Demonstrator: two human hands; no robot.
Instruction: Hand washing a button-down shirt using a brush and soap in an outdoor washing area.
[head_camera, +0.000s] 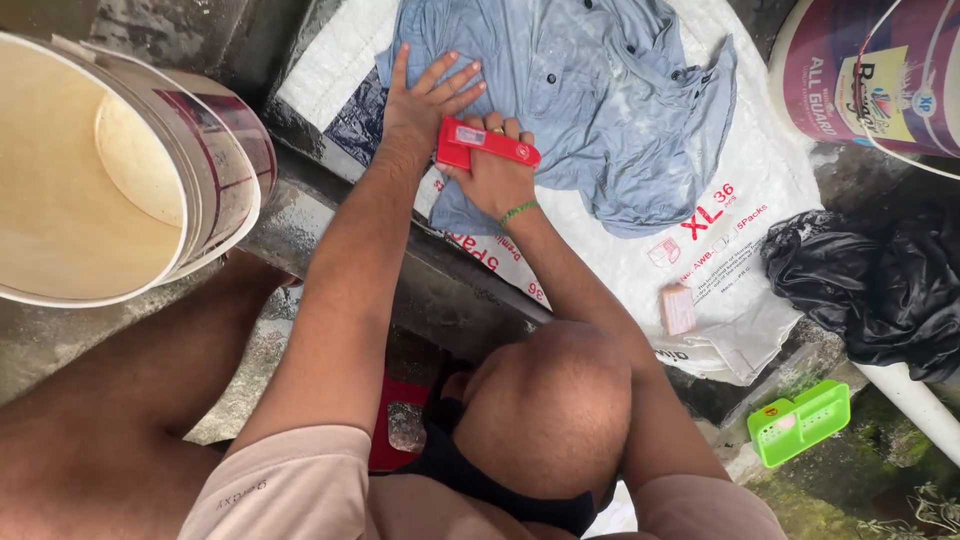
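Red brush (487, 146) in right hand (497, 175), on blue shirt (590, 90)

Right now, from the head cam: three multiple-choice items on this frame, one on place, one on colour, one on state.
1. Where does the pink soap bar lie?
A. on the white sack
B. in the green tray
C. inside the bucket

2. What colour is the brush?
A. blue
B. red
C. black

3. How is the left hand?
A. clenched in a fist
B. gripping the bucket's rim
C. spread flat on the blue shirt

Answers: 1 A, it sits on the white sack, apart from the green soap tray. 2 B, the right hand grips a red brush. 3 C, fingers splay open on the blue shirt.
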